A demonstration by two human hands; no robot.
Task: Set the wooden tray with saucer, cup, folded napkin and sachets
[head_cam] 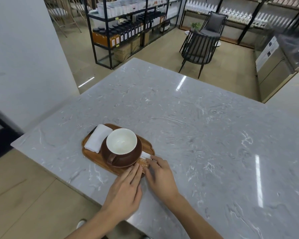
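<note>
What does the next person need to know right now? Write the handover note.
Left hand: flat, fingertips on the sachets, gripping nothing.
Right hand: fingertips pressing the same sachets, no closed grip.
Tray sits near the counter's near-left corner. On it: folded napkin at the far-left end, brown saucer in the middle with the cup upright on it, empty, handle toward you. Sachets lie at the near-right end, partly under the fingers.
Done: saucer, cup, napkin.
Left: square up the sachets, take both hands away.
</note>
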